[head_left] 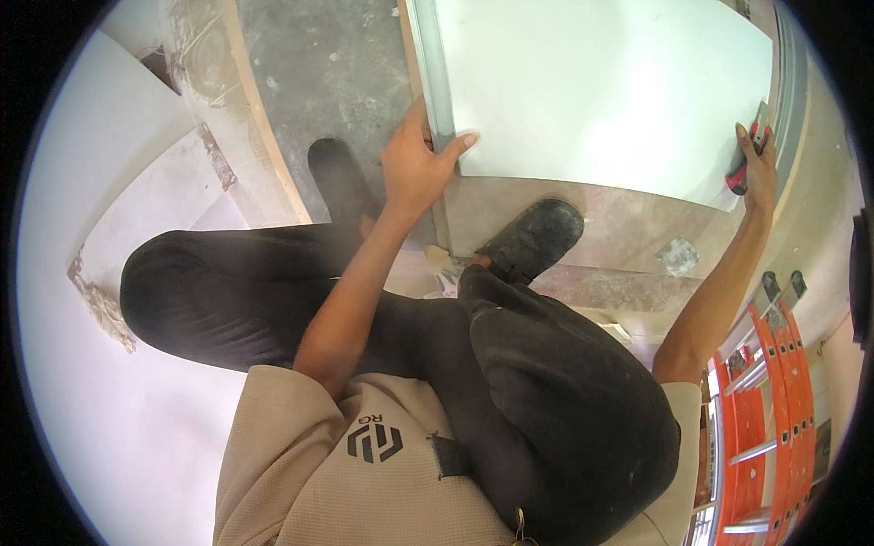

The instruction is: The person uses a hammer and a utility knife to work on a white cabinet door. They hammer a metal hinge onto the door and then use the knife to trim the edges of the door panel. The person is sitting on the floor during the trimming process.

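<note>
A large white board (601, 91) stretches away in front of me, with a long grey metal strip (430, 68) running along its left edge. My left hand (417, 168) is closed round the strip close to the board's near left corner. Its thumb lies over toward the white face, and the fingertips are hidden behind the strip. At the board's right edge my right hand (759, 173) grips a red and black utility knife (736, 178), whose front end points away from me beside the edge. How far the blade is out, I cannot tell.
My dark shoes (537, 238) stand near the board's close edge, one on either side of the strip. An orange ladder (769, 428) is at the right. White board pieces (150, 218) lie at the left, beside a dusty grey floor (319, 73). A small pale scrap (678, 257) lies near my right forearm.
</note>
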A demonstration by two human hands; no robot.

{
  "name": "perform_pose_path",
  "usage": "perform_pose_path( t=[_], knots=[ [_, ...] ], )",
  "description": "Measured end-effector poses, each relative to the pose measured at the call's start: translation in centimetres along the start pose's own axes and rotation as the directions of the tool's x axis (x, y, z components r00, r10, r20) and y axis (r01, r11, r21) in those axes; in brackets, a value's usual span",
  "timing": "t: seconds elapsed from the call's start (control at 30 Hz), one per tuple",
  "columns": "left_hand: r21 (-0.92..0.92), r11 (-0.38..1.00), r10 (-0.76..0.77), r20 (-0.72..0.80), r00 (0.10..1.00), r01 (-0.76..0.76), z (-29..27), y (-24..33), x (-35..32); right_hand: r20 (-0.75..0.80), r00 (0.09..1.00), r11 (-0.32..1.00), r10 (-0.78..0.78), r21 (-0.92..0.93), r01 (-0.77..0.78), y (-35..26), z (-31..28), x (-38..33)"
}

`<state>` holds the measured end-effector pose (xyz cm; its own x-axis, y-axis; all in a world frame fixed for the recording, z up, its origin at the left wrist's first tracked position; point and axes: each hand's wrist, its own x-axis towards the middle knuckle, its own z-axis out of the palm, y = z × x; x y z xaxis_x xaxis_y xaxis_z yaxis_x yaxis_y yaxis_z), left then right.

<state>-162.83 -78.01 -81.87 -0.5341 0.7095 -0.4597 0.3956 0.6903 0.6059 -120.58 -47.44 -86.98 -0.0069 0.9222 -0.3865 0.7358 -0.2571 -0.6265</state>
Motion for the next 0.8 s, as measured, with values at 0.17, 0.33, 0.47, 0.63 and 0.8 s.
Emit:
perform_pose_path(
  t=[0.17, 0.33, 0.47, 0.63, 0.8],
  knots=[
    [0.097, 0.993, 0.077, -0.102, 0.992, -0.067, 1.8, -2.5, -1.3, 0.021, 1.000, 1.000, 0.016, 0.007, -0.016, 0.1, -0.2, 0.4],
    [-0.070, 0.997, 0.017, -0.047, 0.999, -0.020, 1.2, -2.3, -1.3, 0.001, 1.000, 0.999, 0.026, 0.019, -0.026, -0.6, 0.0, -0.1],
    [-0.137, 0.990, -0.046, -0.052, 0.998, 0.039, 1.1, -3.6, -0.5, -0.062, 0.997, 0.997, 0.050, 0.060, -0.047, 1.3, -0.6, -0.1],
    [-0.159, 0.987, -0.039, -0.062, 0.997, 0.029, -0.3, -1.6, 2.6, -0.291, 0.957, 0.977, -0.020, -0.211, -0.044, 9.2, -3.3, -1.0],
    [-0.068, 0.997, 0.039, -0.118, 0.992, -0.047, -0.2, -3.5, 3.2, -0.461, 0.887, 0.947, -0.018, -0.293, -0.133, 8.5, 0.6, -7.2]
  ],
)
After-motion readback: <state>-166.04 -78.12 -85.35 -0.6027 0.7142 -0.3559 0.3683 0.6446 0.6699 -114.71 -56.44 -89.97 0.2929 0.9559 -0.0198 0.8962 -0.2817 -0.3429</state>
